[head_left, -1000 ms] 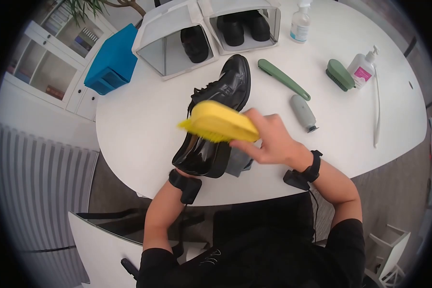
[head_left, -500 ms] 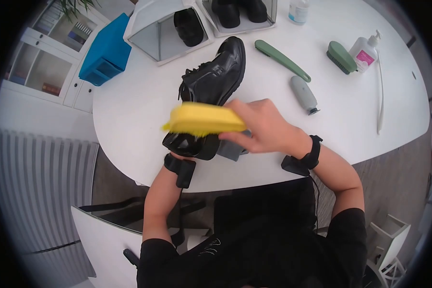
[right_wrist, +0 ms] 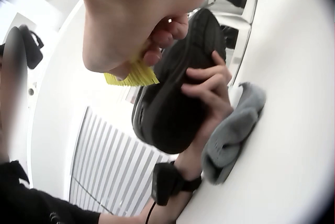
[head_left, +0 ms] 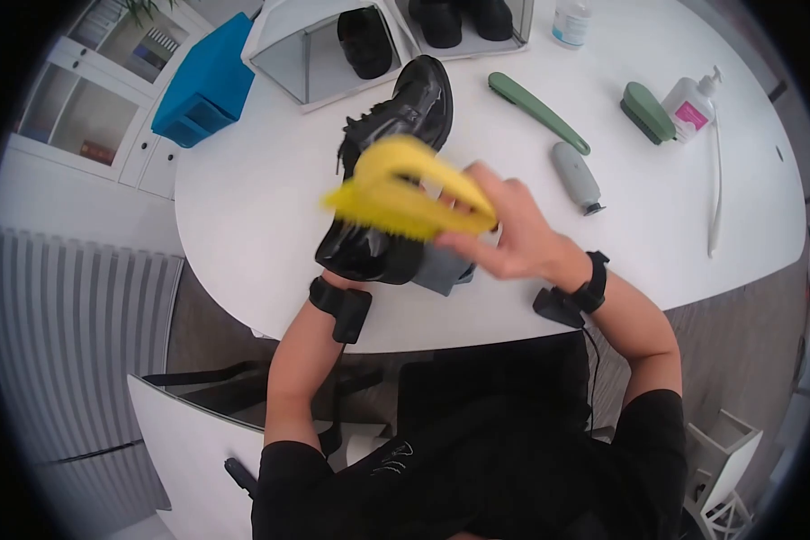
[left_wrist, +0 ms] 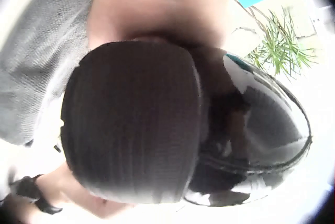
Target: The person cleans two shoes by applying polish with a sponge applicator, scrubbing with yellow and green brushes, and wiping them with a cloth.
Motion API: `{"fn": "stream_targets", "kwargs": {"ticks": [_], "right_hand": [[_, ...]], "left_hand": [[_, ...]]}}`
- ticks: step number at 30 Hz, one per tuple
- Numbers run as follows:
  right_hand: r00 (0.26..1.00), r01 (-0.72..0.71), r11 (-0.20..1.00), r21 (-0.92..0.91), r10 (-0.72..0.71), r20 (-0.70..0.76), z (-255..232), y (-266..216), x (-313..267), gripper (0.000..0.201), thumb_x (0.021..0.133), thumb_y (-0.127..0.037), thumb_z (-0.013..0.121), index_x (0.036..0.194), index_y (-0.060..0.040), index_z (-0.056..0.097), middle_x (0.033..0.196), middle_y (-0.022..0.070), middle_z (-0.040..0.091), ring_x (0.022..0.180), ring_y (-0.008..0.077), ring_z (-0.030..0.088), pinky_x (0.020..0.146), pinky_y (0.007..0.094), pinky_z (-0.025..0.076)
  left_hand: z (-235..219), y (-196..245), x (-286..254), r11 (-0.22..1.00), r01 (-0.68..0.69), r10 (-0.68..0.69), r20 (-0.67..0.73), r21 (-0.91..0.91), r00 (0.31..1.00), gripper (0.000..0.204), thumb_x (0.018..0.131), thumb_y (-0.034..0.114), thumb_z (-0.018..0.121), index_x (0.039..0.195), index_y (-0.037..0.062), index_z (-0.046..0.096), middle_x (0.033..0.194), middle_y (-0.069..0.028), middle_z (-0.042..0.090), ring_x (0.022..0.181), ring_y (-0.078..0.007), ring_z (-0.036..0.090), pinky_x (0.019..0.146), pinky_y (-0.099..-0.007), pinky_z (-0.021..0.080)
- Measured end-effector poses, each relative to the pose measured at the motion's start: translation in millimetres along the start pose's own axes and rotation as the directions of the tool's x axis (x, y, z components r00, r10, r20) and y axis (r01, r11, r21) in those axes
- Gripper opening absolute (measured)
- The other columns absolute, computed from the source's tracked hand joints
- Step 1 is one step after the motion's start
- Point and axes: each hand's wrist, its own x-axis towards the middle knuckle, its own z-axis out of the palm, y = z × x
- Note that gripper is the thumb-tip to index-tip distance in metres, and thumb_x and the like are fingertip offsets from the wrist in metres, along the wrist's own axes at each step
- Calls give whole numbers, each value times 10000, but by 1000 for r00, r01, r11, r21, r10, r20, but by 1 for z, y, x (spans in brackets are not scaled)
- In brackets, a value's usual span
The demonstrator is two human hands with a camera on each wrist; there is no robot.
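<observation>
Brushing of a shoe, in progress. The black, glossy lace-up shoe (head_left: 414,108) is tilted over the near left part of the white desk (head_left: 243,207), its near end toward me. My left hand (right_wrist: 213,96) grips it from the sole side, fingers curled against the sole. My right-hand grip (head_left: 517,229) pinches a yellow brush (head_left: 391,198) between thumb and fingers, its bristles over the shoe's upper; contact cannot be told.

Progress, as judged: the upper shines at both ends, but how much is due to brushing cannot be told. The shoe is not yet set down, so the work appears unfinished.

Surroundings: a grey cloth (head_left: 441,267) lies just beside the shoe's near end, on the right, where it could catch the shoe as it is lowered. The brush hides the shoe's middle. Farther off stand white boxes with clear fronts (head_left: 310,72), holding black shoes (head_left: 364,43). To the right lie a long green tool (head_left: 540,112), a grey container (head_left: 574,173) and a green brush with dark bristles (head_left: 648,112), beside a white pump bottle with a pink label (head_left: 690,112).
</observation>
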Motion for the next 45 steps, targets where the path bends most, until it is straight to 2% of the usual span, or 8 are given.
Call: {"fn": "stream_targets", "kwargs": {"ticks": [3, 10, 20, 23, 25, 32, 38, 45], "right_hand": [[986, 94, 977, -189, -65, 157, 5, -10, 0, 396, 890, -282, 853, 1112, -39, 633, 730, 99, 669, 609, 286, 670, 613, 298, 507], [891, -443, 885, -146, 417, -180, -21, 9, 15, 309, 960, -206, 795, 1129, -41, 597, 742, 61, 703, 603, 141, 653, 586, 275, 465], [970, 81, 958, -276, -12, 243, 17, -12, 4, 452, 926, -362, 815, 1125, -37, 571, 742, 155, 705, 578, 347, 681, 555, 380, 527], [983, -180, 945, -273, 178, -32, 4, 10, 4, 389, 937, -262, 825, 1109, -22, 572, 707, 133, 662, 610, 295, 701, 568, 327, 503], [951, -309, 934, -181, 298, -86, -11, 13, 7, 378, 941, -250, 822, 1112, -24, 571, 724, 136, 673, 618, 290, 707, 574, 327, 509], [986, 138, 961, -238, -112, 120, 18, -14, 3, 443, 882, -298, 866, 1100, -27, 591, 708, 145, 642, 598, 360, 664, 559, 365, 499], [903, -423, 895, -141, 405, -140, 5, 12, 8, 374, 953, -289, 802, 1096, -35, 566, 653, 103, 631, 564, 236, 665, 538, 332, 476], [951, -297, 954, -26, 293, -100, -17, -7, 8, 313, 960, -181, 807, 1132, -38, 587, 710, 42, 611, 618, 95, 590, 561, 246, 423]], "left_hand": [[10, 15, 0, 779, 228, -326, -65, -584, 943, 617, 1095, 563, 498, 1453, 65, 566, 1309, -177, 692, 1136, -314, 716, 963, -446, 611], [-6, 7, 6, 745, 191, -223, 31, -639, 974, 648, 1100, 593, 438, 1415, 46, 588, 1293, -204, 681, 1135, -351, 712, 940, -565, 621], [-15, 4, 12, 812, 89, -70, 56, -577, 996, 415, 1147, 357, 473, 1401, 44, 569, 1209, -152, 711, 1045, -276, 728, 952, -411, 626], [-4, 3, 6, 968, -171, 180, -36, 182, 983, 451, 1138, 388, 500, 1427, 45, 548, 1305, -158, 672, 1145, -263, 694, 969, -401, 610], [-6, 8, 8, 910, 5, 18, 52, -415, 998, 480, 1108, 357, 573, 1478, 57, 511, 1354, -131, 634, 1222, -258, 649, 1032, -391, 572], [16, 15, 4, 984, 45, -76, -179, -170, 981, 423, 1119, 325, 537, 1418, 25, 543, 1179, -107, 643, 1139, -242, 651, 1078, -415, 560], [-22, -11, 12, 888, 61, -88, -38, -455, 995, 491, 1141, 370, 463, 1449, -8, 520, 1253, -211, 662, 1125, -306, 697, 1038, -426, 591], [-5, 30, 20, 784, 74, -153, -77, -616, 985, 647, 1100, 522, 426, 1438, -18, 542, 1227, -257, 686, 1011, -392, 737, 964, -522, 603]]}}
